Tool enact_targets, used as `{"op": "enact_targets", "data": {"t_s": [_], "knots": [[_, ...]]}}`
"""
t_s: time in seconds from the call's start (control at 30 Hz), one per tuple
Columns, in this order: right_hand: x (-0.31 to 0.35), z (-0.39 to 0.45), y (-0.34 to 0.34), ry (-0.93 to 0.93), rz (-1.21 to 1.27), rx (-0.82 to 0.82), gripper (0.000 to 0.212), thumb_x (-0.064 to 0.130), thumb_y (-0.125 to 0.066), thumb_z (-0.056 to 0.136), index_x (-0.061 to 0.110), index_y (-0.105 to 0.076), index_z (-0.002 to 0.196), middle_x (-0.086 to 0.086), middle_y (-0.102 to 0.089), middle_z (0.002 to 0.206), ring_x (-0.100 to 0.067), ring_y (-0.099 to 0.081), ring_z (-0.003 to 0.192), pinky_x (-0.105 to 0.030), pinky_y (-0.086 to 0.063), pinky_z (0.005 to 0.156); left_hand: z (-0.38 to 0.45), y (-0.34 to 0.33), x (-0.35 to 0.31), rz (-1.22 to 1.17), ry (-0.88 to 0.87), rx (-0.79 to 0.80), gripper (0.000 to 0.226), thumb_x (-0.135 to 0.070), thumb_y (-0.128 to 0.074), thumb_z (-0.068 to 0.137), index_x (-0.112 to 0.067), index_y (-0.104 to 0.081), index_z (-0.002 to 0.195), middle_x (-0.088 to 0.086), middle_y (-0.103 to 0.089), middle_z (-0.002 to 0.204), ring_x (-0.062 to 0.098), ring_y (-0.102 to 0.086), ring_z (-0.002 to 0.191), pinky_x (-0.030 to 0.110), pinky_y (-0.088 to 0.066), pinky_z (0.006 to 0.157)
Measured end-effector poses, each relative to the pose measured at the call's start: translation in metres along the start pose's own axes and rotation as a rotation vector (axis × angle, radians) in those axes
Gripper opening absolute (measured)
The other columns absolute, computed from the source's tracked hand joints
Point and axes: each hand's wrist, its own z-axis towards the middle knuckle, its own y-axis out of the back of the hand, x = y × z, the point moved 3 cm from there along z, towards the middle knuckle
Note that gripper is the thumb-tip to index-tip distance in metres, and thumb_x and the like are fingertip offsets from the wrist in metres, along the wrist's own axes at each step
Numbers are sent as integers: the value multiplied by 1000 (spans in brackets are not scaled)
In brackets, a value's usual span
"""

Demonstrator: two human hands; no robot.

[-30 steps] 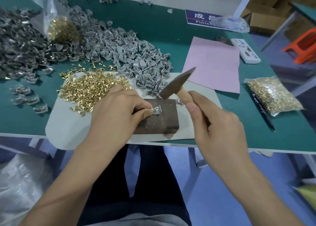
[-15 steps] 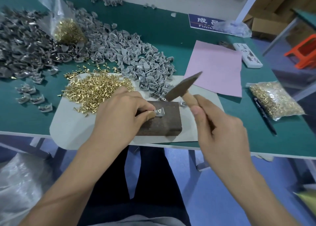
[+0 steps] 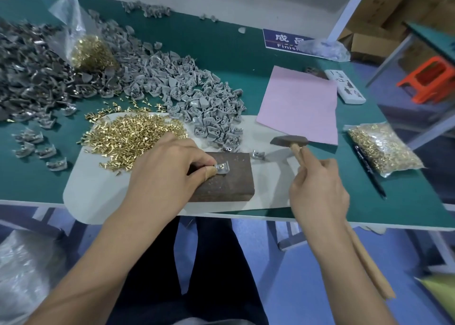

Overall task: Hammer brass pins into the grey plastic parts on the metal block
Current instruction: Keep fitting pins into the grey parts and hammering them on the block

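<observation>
A dark metal block (image 3: 229, 182) lies on a pale mat (image 3: 98, 196) at the table's front edge. My left hand (image 3: 167, 174) pinches a small grey plastic part (image 3: 222, 168) on the block's top; two brass pins show in it. My right hand (image 3: 317, 191) grips the wooden handle of a hammer (image 3: 289, 141), whose dark head hovers to the right of the block, above the mat. Loose brass pins (image 3: 133, 140) are heaped on the mat left of the block. A pile of grey plastic parts (image 3: 197, 95) lies behind it.
A darker heap of parts (image 3: 29, 78) fills the far left. One bag of pins (image 3: 91, 51) stands at the back left, another bag of pins (image 3: 384, 147) lies right with a pen (image 3: 369, 169). A pink sheet (image 3: 299, 103) and a remote (image 3: 344, 87) lie at the right.
The hammer head has swung away from above the part to the right and lower. My left hand keeps pinching the part on the block.
</observation>
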Motion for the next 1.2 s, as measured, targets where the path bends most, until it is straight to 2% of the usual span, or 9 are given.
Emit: {"op": "enact_targets", "data": {"t_s": [0.1, 0.17, 0.23, 0.3, 0.43, 0.67, 0.87, 1.0, 1.2], "knots": [[4, -1, -8, -48, -164, 68, 54, 12, -47, 99, 34, -48, 148, -8, -50, 117, -33, -43, 108, -41, -33, 81, 0, 0, -1, -12, -5, 2, 12, -48, -72, 83, -39, -75, 89, -23, -60, 78, 8, -45, 87, 28, -38, 58], [16, -2, -6, 39, -197, -18, 42, 22, -51, 100, 29, -58, 141, -10, -54, 121, -34, -40, 112, -44, -32, 91, -1, -1, -2, -30, -12, -1, 9, -46, -71, 84, -39, -74, 89, -22, -57, 79, 6, -43, 87, 24, -34, 58], [35, -6, 2, 217, 77, -130, 29, 27, -56, 100, 22, -70, 125, -9, -61, 117, -32, -46, 111, -46, -39, 95, -5, -2, -3, -55, -6, -17, 4, -41, -72, 86, -38, -73, 87, -20, -55, 79, 5, -41, 86, 20, -33, 58], [63, -12, 5, 436, 384, -81, 19, 28, -60, 99, 24, -74, 112, 4, -68, 105, -23, -53, 103, -38, -44, 93, -10, -1, -1, -93, 25, -56, 1, -36, -73, 85, -35, -72, 86, -18, -54, 79, 6, -42, 86, 23, -39, 59], [121, -22, -11, 663, 410, 131, 8, 25, -72, 92, 27, -78, 96, 9, -69, 93, -21, -57, 96, -35, -45, 87, -25, 8, 21, -211, 129, -157, 7, -31, -75, 84, -33, -71, 89, -17, -56, 85, 7, -49, 89, 37, -49, 66], [212, -40, -51, 833, 289, 360, 8, 34, -68, 94, 31, -76, 95, 10, -70, 93, -19, -56, 97, -42, -43, 92, -61, 39, 89, -136, 406, -303, 5, -38, -71, 85, -38, -69, 89, -16, -57, 89, 6, -46, 91, 23, -40, 66], [277, -77, -84, 889, 192, 442, 15, 25, -64, 96, 29, -78, 96, 5, -72, 95, -22, -53, 100, -41, -47, 86, -90, 64, 140, 22, 542, -321, 4, -34, -72, 90, -32, -72, 92, -15, -48, 83, 12, -41, 87, 30, -30, 63], [296, -90, -100, 889, 152, 456, 17, 26, -60, 96, 29, -76, 98, 5, -68, 98, -22, -50, 104, -42, -46, 90, -95, 69, 161, 45, 576, -250, 18, -43, -62, 93, -44, -53, 78, -13, -41, 75, 14, -41, 85, 32, -34, 63], [309, -86, -111, 887, 141, 398, 21, 28, -59, 98, 33, -76, 110, 5, -66, 100, -20, -48, 104, -37, -44, 88, -85, 71, 175, 100, 628, -286, 17, -45, -61, 94, -37, -71, 105, -14, -53, 89, 10, -45, 97, 26, -31, 56]]}}
